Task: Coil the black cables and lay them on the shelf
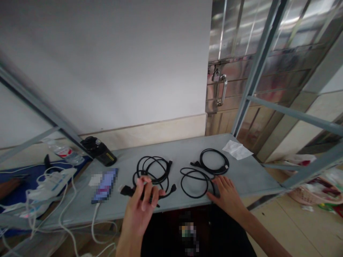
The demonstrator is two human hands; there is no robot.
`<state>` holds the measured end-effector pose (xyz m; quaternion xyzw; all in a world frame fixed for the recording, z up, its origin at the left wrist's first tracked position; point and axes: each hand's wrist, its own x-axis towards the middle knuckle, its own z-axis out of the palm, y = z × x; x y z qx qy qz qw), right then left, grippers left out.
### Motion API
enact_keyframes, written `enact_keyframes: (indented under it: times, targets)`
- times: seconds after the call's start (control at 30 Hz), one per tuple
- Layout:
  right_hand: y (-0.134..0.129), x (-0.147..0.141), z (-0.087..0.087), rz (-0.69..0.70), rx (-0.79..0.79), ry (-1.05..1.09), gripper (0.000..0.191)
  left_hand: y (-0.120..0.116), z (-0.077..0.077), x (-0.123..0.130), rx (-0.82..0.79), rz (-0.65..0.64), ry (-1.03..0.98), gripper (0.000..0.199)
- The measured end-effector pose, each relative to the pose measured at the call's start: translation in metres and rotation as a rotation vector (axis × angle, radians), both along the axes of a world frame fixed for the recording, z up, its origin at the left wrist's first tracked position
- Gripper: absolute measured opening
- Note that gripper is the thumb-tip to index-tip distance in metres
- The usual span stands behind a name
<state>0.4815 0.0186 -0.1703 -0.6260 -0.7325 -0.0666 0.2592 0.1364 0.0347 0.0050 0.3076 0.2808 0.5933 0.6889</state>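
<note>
Curled fingers of my left hand (144,200) close around part of a black cable at the table's front edge; a black plug (127,191) sticks out to their left. Just behind lies a loosely looped black cable (152,157) with connectors at its right. My right hand (227,196) rests at the front edge with thumb and fingers apart, touching the side of another looped black cable (194,197). What lies under its palm is hidden. A third coiled black cable (211,150) lies farther back on the grey table (182,150).
A phone (105,184) with a white cord and a black bottle (99,151) are on the left. Beyond them are white power strips (56,182), a plastic bottle (65,151) and another person's hand (9,187). White paper (237,150) lies back right, near a metal post (254,78).
</note>
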Motion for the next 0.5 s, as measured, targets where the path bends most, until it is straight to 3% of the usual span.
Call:
enact_keyframes:
  times: [0.07, 0.17, 0.3, 0.4, 0.5]
  targets:
    - [0.002, 0.008, 0.001, -0.042, -0.053, -0.079, 0.013, -0.008, 0.009, -0.015, 0.034, 0.01, -0.074, 0.018]
    - [0.005, 0.017, 0.005, -0.039, -0.149, -0.129, 0.017, -0.017, 0.017, -0.028, 0.114, 0.005, -0.171, 0.012]
    - [0.013, 0.018, 0.022, -0.032, -0.238, 0.024, 0.012, -0.025, 0.016, -0.036, 0.134, -0.034, -0.162, 0.015]
    - [0.02, 0.014, 0.065, 0.033, -0.265, 0.241, 0.016, -0.028, 0.005, -0.043, 0.105, -0.035, -0.154, 0.016]
    - [0.027, 0.011, 0.13, 0.099, -0.248, 0.562, 0.035, -0.03, -0.005, -0.049, 0.082, -0.026, -0.141, 0.02]
